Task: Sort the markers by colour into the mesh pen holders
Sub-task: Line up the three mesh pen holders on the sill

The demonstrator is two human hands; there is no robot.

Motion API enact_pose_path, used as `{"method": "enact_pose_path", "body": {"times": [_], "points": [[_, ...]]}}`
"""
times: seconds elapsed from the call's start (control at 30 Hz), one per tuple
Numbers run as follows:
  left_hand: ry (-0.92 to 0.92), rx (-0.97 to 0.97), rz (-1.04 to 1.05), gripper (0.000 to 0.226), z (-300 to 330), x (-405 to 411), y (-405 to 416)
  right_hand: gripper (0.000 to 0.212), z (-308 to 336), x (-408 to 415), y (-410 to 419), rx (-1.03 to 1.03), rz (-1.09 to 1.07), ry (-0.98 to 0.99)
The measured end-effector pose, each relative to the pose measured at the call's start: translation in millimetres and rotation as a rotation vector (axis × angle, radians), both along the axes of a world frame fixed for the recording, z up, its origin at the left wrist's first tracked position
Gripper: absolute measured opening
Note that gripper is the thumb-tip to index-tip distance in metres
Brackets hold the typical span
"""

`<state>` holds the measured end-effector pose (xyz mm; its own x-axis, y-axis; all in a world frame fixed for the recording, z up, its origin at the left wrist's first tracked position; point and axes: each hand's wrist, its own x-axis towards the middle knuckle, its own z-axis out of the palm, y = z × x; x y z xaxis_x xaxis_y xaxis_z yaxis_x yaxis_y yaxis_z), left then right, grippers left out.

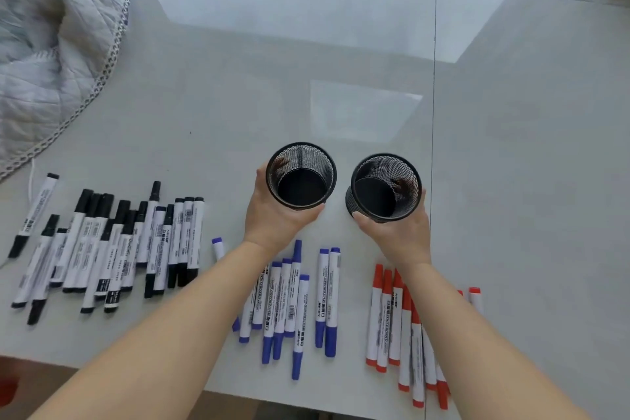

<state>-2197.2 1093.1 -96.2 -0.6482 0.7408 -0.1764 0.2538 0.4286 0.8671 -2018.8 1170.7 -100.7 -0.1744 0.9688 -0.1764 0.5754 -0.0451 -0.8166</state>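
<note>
Left hand (272, 215) and right hand (399, 232) each gripped an empty mesh holder (301, 174) (385, 187) behind the blue markers (286, 300); best set upright, well apart, near their piles.

Non-task stuff: pale grey glossy table (341, 54) with thin seam lines, one running top to bottom right of centre and another crossing it near the far edge; bright window reflections sit on the far half. Grey quilted fabric (44, 44), rumpled, covers the far-left corner, its curved edge trimmed with a chain-like border (102, 75), and a thin white cord (31, 177) trails out from under its near end. Small blurred red thing (7, 389) at the bottom-left edge, below the table's near edge; can't tell what it is.
</note>
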Motion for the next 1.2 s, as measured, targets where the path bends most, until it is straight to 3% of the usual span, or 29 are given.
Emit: {"method": "enact_pose_path", "body": {"times": [0.33,0.67,0.83,0.97,1.07,1.2], "points": [[0.034,0.062,-0.001,0.085,-8.2,-0.9,-4.6,0.080,-20.2,3.6,13.3,0.088,0.127,-0.109],[0.020,0.089,-0.037,0.085,-7.8,-3.4,-3.3,0.082,-22.5,9.9,15.7,0.209,0.139,-0.025],[0.068,0.034,-0.080,0.096,-2.5,-9.5,-5.9,0.080,-13.8,16.5,19.4,0.170,0.195,-0.003],[0.110,-0.082,-0.055,0.103,-0.3,-2.1,-25.8,0.074,-5.6,36.9,18.4,0.187,0.301,-0.187],[0.222,-0.061,0.031,0.090,7.3,16.9,-47.3,0.062,11.5,68.4,12.5,0.311,0.310,-0.341],[0.213,0.056,0.201,0.053,33.9,56.8,-82.0,0.038,40.8,122.9,-8.9,0.314,0.187,-0.269]]}}
